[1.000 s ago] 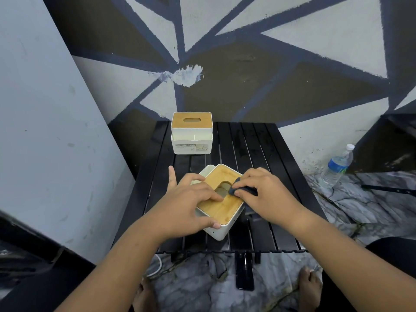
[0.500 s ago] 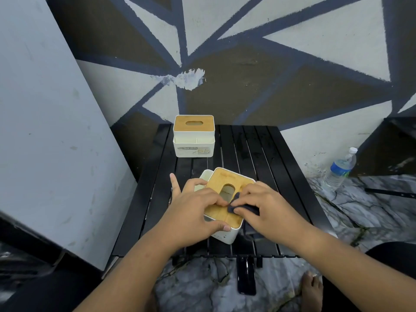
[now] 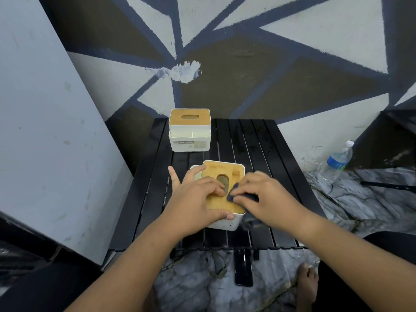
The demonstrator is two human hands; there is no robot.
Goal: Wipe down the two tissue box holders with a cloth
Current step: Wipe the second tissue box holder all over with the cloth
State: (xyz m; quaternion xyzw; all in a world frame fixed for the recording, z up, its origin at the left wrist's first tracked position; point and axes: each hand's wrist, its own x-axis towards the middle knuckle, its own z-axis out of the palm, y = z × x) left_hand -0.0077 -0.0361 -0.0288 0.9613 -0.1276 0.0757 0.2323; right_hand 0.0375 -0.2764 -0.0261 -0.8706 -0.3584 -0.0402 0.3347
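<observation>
The black slatted metal table lies under both hands. A white tissue box holder w/ a wood top stands upright well past the left hand, at the far side. A second white holder w/ a wood top sits right under both hands. The left hand grips it: fingers curved over the top, thumb on the near edge. The right hand, just beside the left, holds a small dark blue cloth w/ bent fingers & presses it on the wood top.
</observation>
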